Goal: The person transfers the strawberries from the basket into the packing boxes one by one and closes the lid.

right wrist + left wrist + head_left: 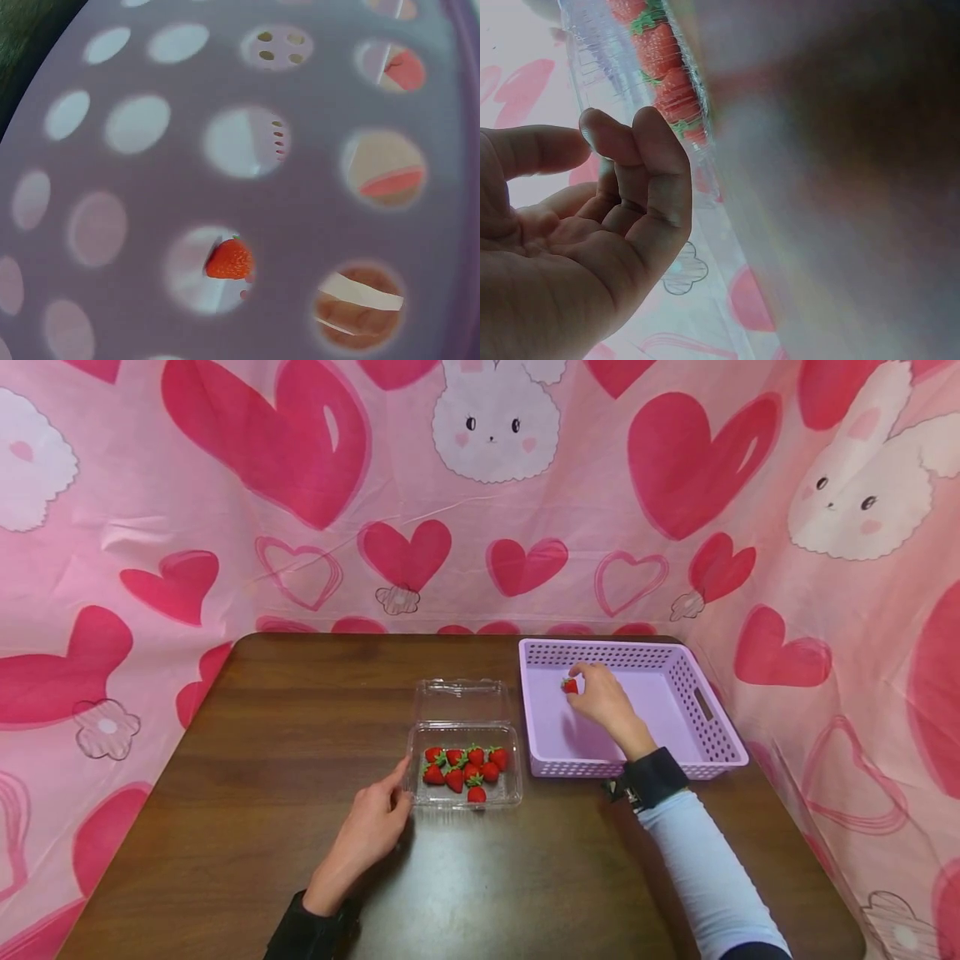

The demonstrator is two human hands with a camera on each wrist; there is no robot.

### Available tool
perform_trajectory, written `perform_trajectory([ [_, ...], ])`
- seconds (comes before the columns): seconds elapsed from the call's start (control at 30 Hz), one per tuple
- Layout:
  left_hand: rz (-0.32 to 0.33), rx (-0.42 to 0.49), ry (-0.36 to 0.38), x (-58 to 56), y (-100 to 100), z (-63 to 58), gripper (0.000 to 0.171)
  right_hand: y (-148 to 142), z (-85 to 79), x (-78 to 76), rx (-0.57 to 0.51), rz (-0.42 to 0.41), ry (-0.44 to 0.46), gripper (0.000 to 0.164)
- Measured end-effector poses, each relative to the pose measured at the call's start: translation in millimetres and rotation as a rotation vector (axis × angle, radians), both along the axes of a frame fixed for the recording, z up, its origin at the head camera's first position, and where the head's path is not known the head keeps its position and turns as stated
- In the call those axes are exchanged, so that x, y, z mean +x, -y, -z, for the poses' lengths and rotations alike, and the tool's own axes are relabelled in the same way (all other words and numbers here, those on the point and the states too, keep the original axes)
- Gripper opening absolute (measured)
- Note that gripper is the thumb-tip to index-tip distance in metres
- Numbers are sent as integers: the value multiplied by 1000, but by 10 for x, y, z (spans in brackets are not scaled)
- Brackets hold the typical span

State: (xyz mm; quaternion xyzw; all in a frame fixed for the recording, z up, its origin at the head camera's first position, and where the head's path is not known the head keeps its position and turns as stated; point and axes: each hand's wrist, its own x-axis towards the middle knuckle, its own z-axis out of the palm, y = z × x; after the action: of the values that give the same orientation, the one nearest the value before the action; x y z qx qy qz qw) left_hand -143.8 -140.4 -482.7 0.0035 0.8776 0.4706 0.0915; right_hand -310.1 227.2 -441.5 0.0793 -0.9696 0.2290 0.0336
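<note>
In the head view, a clear plastic clamshell box (465,800) stands with its lid folded back, holding several red strawberries (454,779). My left hand (378,814) rests at the box's left side, fingertips against its edge. From the left wrist, the fingers of this hand (630,202) look loosely bent beside the box wall. A purple basket (630,727) stands to the right of the box. Inside it, one strawberry (570,686) lies between the spread thumb and index finger of my right hand (606,700). Through the basket's holes, the right wrist view shows that strawberry (229,260) without fingers around it.
Both containers stand on a dark brown wooden table (300,710). A pink cloth (465,502) with hearts and rabbits hangs behind and on both sides. The basket's perforated wall (180,195) fills most of the right wrist view.
</note>
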Motion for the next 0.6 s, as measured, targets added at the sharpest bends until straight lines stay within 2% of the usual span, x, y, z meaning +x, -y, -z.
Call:
perform_trajectory([
  [0.4,1,-9,-29,-13,8,4,60,-17,62,-86,-3,-37,50,50],
  [0.6,4,7,-18,-3,11,3,61,-31,109,-131,24,-42,60,51],
])
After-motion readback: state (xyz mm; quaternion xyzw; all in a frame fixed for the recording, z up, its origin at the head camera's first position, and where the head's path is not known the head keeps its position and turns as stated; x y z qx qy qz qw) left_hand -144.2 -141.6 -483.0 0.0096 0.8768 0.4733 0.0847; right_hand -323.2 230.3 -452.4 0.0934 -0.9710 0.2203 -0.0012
